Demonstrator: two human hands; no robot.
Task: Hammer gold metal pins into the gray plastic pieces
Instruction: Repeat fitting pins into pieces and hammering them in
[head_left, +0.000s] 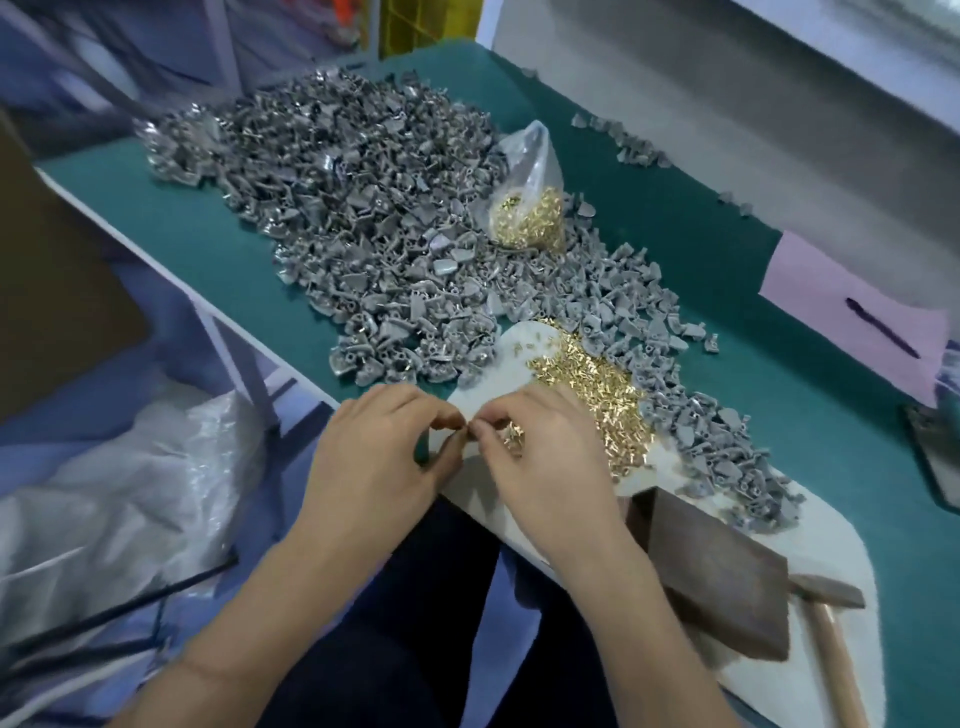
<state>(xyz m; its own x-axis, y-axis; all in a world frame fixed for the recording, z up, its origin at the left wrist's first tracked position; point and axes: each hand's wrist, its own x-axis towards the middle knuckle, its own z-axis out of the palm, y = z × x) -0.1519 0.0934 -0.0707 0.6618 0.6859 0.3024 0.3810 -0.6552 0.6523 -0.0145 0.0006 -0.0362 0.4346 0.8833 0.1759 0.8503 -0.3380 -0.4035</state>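
Note:
A long heap of gray plastic pieces (363, 218) covers the green table (649, 223). Loose gold pins (587, 379) lie spread on a white mat (810, 545) at the table's near edge. My left hand (379, 457) and my right hand (540, 457) meet fingertip to fingertip over the mat's left end. The left fingers pinch a small gray piece (451, 422). The right fingers pinch a gold pin at that piece and cup several more pins in the palm. A hammer (826, 618) with a wooden handle lies at the lower right.
A clear bag of gold pins (530, 208) stands among the gray pieces. A dark wooden block (717, 566) rests on the mat next to the hammer. A pink paper with a pen (862, 317) lies at the right. A plastic-lined bin (119, 488) sits left of the table.

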